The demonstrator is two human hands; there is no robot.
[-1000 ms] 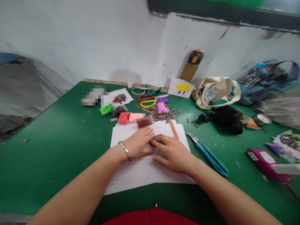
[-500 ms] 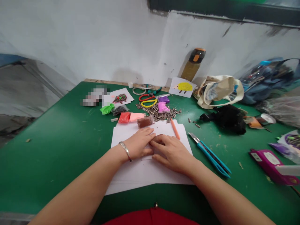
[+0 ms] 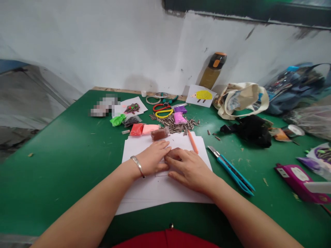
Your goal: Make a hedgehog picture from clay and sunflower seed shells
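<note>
My left hand (image 3: 153,159), with a silver bangle on the wrist, lies with fingers stretched over a stack of white paper (image 3: 144,193). Beside it, my right hand (image 3: 190,170) has its fingers bent and pressed together on a piece of brown clay (image 3: 173,151), mostly hidden under them. The fingertips of both hands nearly meet. A packet of brown clay (image 3: 160,133) sits just past the left fingertips, at the paper's far edge. An orange crayon-like stick (image 3: 192,142) lies on the paper beyond my right hand.
A blue utility knife (image 3: 232,171), blade out, lies to the right. Behind the paper are red clay (image 3: 136,130), sunflower seeds (image 3: 169,124) and yellow-handled scissors (image 3: 164,113). A hedgehog drawing (image 3: 201,96) leans against the wall near a bottle (image 3: 214,70). A black bag (image 3: 253,131) lies right.
The fingers of my right hand have shifted very slightly, and a little more of the brown clay shows. My left hand stays almost in place.
</note>
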